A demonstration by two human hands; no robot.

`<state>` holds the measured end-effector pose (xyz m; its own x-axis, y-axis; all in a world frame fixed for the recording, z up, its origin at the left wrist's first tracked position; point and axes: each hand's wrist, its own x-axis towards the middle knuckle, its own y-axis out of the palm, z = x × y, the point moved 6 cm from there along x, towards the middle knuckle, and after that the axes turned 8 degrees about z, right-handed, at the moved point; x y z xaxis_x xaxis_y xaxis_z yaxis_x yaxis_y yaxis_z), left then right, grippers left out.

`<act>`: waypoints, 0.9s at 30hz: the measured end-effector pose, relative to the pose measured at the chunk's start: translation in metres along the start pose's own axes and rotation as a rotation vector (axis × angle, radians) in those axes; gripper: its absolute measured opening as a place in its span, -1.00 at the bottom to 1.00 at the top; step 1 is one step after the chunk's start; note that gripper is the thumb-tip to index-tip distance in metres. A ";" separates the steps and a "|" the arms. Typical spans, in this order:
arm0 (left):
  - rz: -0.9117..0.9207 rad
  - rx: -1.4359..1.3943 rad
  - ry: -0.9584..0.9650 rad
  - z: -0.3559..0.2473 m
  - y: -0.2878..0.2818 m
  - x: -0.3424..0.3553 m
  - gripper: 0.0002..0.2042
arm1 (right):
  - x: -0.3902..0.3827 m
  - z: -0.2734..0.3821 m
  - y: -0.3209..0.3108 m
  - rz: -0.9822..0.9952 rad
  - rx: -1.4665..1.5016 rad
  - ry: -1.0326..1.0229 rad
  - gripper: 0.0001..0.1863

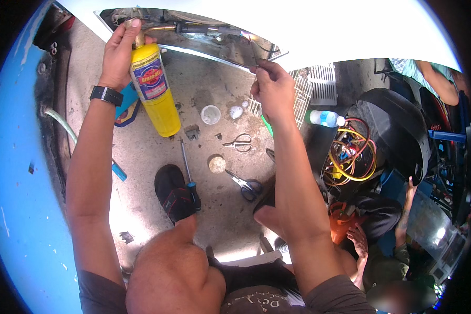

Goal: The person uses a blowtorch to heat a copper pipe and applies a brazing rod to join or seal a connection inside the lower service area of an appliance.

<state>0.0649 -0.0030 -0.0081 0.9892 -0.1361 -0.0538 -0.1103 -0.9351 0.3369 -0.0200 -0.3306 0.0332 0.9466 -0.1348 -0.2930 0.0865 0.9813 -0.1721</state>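
My left hand [121, 55] is wrapped round the brass valve top of a gas torch, whose yellow cylinder [159, 107] hangs tilted below it. From the valve the torch's brass tube and dark nozzle [201, 29] run right, into an opening under a white panel. A bluish glow shows near the nozzle's tip. My right hand [273, 89] is closed in a pinch on a thin dark rod [253, 51], which points up toward that glow. Where the rod ends, at the parts inside the opening, is too small to make out.
On the concrete floor lie a screwdriver [186, 162], two pairs of scissors [244, 186], a white cup [211, 114] and a round pale lid [217, 165]. A wire rack [303, 97], plastic bottle [325, 119] and coiled gauge hoses [353, 157] are right. Other people sit at the right.
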 end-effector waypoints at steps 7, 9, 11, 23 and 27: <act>-0.005 0.021 0.006 -0.001 0.002 -0.001 -0.63 | 0.000 -0.003 0.000 0.011 0.042 0.010 -0.64; -0.004 0.027 0.011 -0.002 0.002 -0.001 -0.62 | 0.000 -0.002 -0.001 -0.001 0.037 0.015 -0.64; -0.004 0.027 0.015 -0.002 0.001 -0.002 -0.62 | 0.001 0.000 0.001 0.004 0.036 0.017 -0.64; -0.029 0.044 0.017 -0.005 0.001 -0.007 -0.62 | 0.001 0.001 0.002 0.029 0.079 0.028 -0.62; -0.029 0.027 0.013 -0.002 0.002 -0.007 -0.63 | 0.000 0.000 0.000 0.020 0.063 0.042 -0.61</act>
<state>0.0583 -0.0034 -0.0048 0.9932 -0.1045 -0.0505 -0.0839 -0.9471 0.3098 -0.0201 -0.3306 0.0330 0.9347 -0.1189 -0.3349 0.0878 0.9904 -0.1066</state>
